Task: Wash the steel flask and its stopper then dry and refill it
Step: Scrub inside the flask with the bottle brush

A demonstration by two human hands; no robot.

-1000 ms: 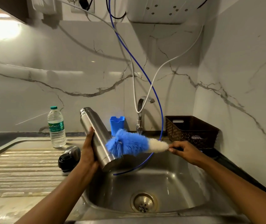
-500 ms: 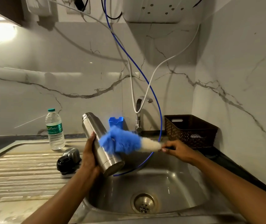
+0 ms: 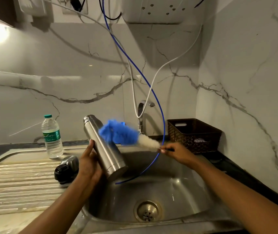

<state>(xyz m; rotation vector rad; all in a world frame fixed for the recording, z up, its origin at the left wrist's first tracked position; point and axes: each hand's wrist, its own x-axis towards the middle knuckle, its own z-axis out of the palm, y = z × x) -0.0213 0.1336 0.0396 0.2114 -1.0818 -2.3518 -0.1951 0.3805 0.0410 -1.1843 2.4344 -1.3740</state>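
Flask (image 3: 104,146) gripped by left hand (image 3: 88,164) (over sink (image 3: 177,191)), brush (image 3: 119,134) held by right hand (image 3: 177,152)

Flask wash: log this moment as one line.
step: scrubbing flask outside | left hand: grips flask, tilted over sink | right hand: holds brush against flask side | stopper: on drainboard

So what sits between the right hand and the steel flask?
A bottle brush: the right hand holds its handle end, and its white then blue bristles reach across to the flask. The head view shows it.
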